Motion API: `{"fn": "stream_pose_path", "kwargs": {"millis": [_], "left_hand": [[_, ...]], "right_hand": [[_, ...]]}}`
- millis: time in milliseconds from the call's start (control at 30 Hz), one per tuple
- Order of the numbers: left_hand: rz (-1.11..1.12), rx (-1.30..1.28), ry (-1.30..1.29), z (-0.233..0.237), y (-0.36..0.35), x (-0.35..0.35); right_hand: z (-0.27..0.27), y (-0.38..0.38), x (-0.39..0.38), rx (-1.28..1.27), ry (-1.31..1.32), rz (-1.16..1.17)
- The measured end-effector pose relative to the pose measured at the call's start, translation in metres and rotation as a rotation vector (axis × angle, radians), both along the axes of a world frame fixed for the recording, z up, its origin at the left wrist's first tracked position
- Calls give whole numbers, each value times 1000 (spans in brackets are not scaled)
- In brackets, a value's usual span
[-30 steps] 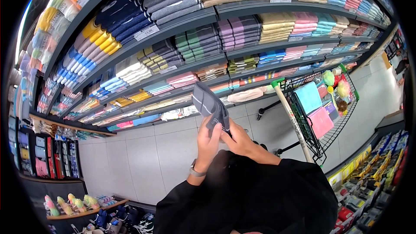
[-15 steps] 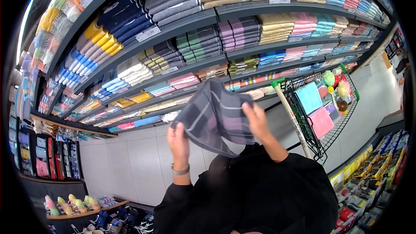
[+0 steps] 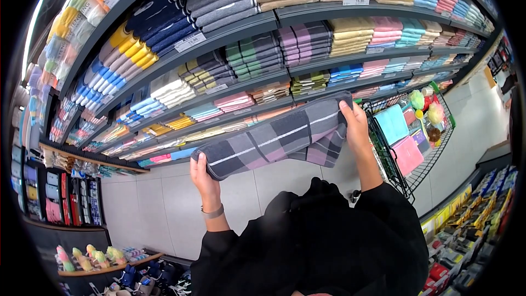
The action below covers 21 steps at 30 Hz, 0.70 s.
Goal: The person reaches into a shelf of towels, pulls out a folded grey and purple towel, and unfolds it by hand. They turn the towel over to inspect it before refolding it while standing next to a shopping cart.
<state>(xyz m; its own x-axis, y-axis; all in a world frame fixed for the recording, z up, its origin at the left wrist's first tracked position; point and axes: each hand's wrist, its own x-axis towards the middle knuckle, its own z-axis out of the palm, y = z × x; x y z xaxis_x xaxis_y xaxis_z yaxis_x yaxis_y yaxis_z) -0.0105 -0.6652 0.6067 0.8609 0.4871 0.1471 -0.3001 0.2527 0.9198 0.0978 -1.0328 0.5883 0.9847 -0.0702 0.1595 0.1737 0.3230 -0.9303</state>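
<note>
A plaid towel (image 3: 274,140) in dark grey and muted purple with white lines is stretched out between my two hands, in front of the shelves. My left hand (image 3: 205,178) pinches its left end, thumb on top. Its right end is gripped near the corner by my right hand (image 3: 356,126), held a little higher, so the towel slopes up to the right. A folded-over part hangs below the towel on the right. Black sleeves cover both arms, and a grey band circles my left wrist.
Long shelves (image 3: 246,24) of folded towels curve across the back. To the right stands a shopping cart (image 3: 408,189) holding a light-blue item (image 3: 390,121), a pink item (image 3: 408,154) and several small colourful things. Packaged goods (image 3: 466,235) fill a rack at lower right; slippers (image 3: 142,282) lie at lower left.
My hands have moved apart, the left one outward and down slightly, the right one outward and up. The towel, bunched and drooping before, is now pulled out lengthwise.
</note>
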Motion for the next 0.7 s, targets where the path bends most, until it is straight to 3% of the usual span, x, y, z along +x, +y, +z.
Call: {"fn": "stream_pose_path", "kwargs": {"millis": [200,300,367,600,700], "left_hand": [[106,67,17,-3,-3,6],[155,239,26,-18,2,7],[156,574,82,-24,2,4],[185,749,164,-47,5,10],[215,848,148,-61,6,16]], "right_hand": [[-1,-2,-1,-1,16,34],[3,-4,-3,80,45,22],[5,-9,-4,136,89,33],[28,-7,-20,137,58,34],[28,-9,-25,-86,-31,77]]}}
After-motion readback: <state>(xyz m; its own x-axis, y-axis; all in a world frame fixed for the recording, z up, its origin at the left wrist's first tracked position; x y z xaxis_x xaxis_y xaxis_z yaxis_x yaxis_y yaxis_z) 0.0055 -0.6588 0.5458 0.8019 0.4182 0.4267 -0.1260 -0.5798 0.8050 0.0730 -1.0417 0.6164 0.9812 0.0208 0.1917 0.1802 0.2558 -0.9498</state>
